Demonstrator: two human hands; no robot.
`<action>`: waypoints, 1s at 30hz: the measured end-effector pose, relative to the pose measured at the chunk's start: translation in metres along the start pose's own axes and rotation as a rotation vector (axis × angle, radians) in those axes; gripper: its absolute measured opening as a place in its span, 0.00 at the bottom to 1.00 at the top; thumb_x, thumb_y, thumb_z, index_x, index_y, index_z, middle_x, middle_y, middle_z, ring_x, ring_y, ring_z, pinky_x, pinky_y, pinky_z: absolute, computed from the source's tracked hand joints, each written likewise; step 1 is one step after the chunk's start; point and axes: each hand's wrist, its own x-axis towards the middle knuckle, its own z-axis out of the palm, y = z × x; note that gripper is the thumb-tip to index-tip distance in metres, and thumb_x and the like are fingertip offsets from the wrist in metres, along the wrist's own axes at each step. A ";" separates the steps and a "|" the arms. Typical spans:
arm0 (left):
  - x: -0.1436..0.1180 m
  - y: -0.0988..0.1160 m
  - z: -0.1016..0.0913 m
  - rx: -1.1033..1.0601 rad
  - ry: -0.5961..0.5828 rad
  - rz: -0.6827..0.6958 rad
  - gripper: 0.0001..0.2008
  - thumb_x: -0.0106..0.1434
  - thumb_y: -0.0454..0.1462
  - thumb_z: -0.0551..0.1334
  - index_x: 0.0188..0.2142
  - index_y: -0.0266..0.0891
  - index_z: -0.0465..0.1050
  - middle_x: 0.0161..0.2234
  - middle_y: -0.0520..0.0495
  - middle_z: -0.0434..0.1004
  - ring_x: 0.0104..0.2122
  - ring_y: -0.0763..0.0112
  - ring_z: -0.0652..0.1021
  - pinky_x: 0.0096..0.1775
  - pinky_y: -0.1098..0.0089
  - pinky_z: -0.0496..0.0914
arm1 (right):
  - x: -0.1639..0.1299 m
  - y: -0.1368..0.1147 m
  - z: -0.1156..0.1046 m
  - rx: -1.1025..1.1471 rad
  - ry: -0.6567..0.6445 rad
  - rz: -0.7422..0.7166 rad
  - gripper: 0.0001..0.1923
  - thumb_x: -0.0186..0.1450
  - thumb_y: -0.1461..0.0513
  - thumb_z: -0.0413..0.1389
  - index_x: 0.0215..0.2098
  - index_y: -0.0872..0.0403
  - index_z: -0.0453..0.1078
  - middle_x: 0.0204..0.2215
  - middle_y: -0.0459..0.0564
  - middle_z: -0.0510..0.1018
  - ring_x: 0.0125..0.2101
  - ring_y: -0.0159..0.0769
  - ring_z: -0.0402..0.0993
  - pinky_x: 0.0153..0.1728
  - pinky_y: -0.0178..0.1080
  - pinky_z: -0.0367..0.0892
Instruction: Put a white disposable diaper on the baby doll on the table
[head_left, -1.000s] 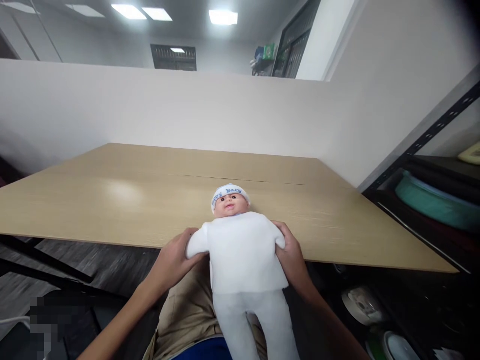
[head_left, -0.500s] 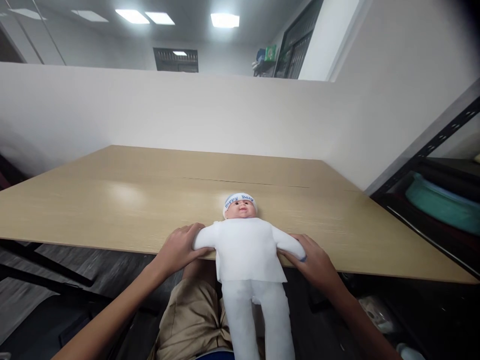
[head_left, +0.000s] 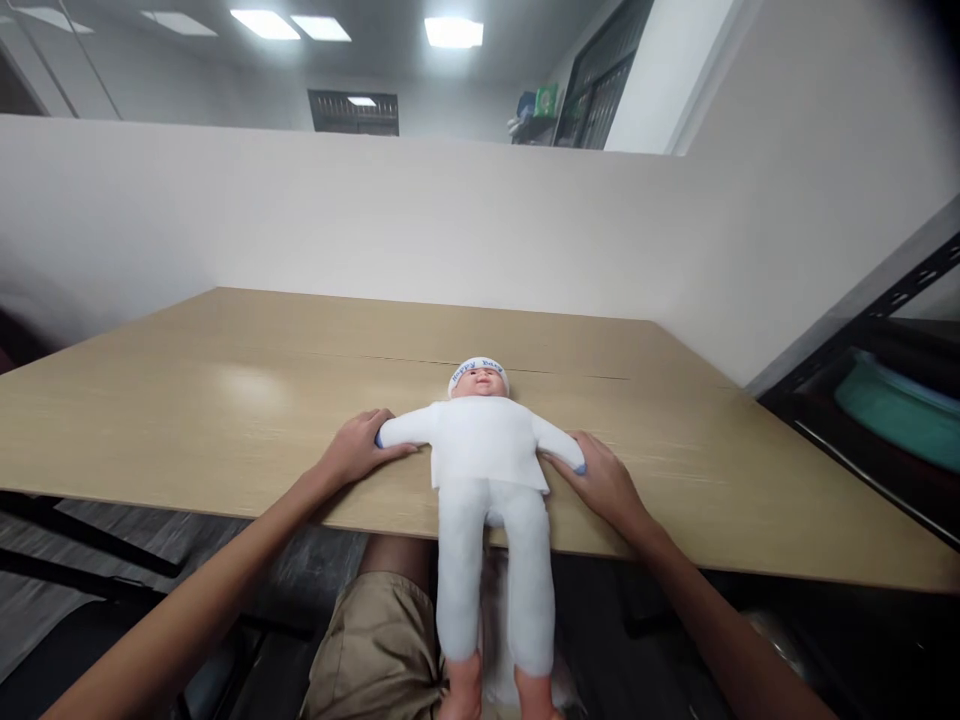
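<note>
By the grip of the left hand (head_left: 358,447) and the right hand (head_left: 609,478), one arm of a doll (head_left: 487,445) is grasped on each side, near the blue cuffs of the sleeves. It seems that both arms are held in this way so that the body is kept straight and balanced, because the weight appears to be shared between two sides and the legs are not supported by any hand. In each hand, the thumb is laid along the near side of the sleeve and the fingers are curled around the far side, so the grip is closed only to the thickness of the arm; how hard it is pressed cannot be told. The doll is placed face up at the front part of the tabletop (head_left: 247,430), with the white hat (head_left: 480,370) pointed away from the person. The upper body is seen over the wood, while the trousers (head_left: 459,570) are extended past the near edge, above the lap, where the shorts (head_left: 375,630) are seen. Whether the doll's feet (head_left: 461,690) are rested on something cannot be told. Beyond the tabletop, a white wall (head_left: 375,220) is seen, and at the right a dark shelf (head_left: 817,450) is placed, on which a turquoise object (head_left: 896,405) is kept.
</note>
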 end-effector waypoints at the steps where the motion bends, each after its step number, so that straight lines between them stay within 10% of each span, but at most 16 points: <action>1: 0.013 -0.005 0.002 -0.007 -0.006 0.007 0.34 0.65 0.68 0.61 0.48 0.41 0.74 0.45 0.40 0.83 0.45 0.50 0.80 0.47 0.60 0.70 | 0.011 0.004 0.005 -0.026 0.017 0.007 0.23 0.74 0.41 0.52 0.48 0.50 0.72 0.44 0.57 0.83 0.44 0.52 0.80 0.44 0.47 0.71; 16: 0.176 -0.058 0.037 0.069 0.160 -0.048 0.36 0.66 0.67 0.62 0.54 0.39 0.72 0.49 0.37 0.82 0.48 0.49 0.77 0.51 0.58 0.67 | 0.166 0.058 0.064 -0.106 0.101 0.066 0.17 0.69 0.52 0.55 0.49 0.53 0.73 0.45 0.60 0.83 0.44 0.53 0.77 0.44 0.47 0.69; 30: 0.235 -0.099 0.059 0.099 0.414 -0.067 0.25 0.68 0.53 0.69 0.57 0.42 0.74 0.55 0.40 0.78 0.53 0.48 0.75 0.57 0.54 0.70 | 0.236 0.105 0.103 -0.083 0.168 0.023 0.26 0.71 0.47 0.54 0.59 0.53 0.73 0.53 0.59 0.83 0.50 0.56 0.77 0.52 0.53 0.68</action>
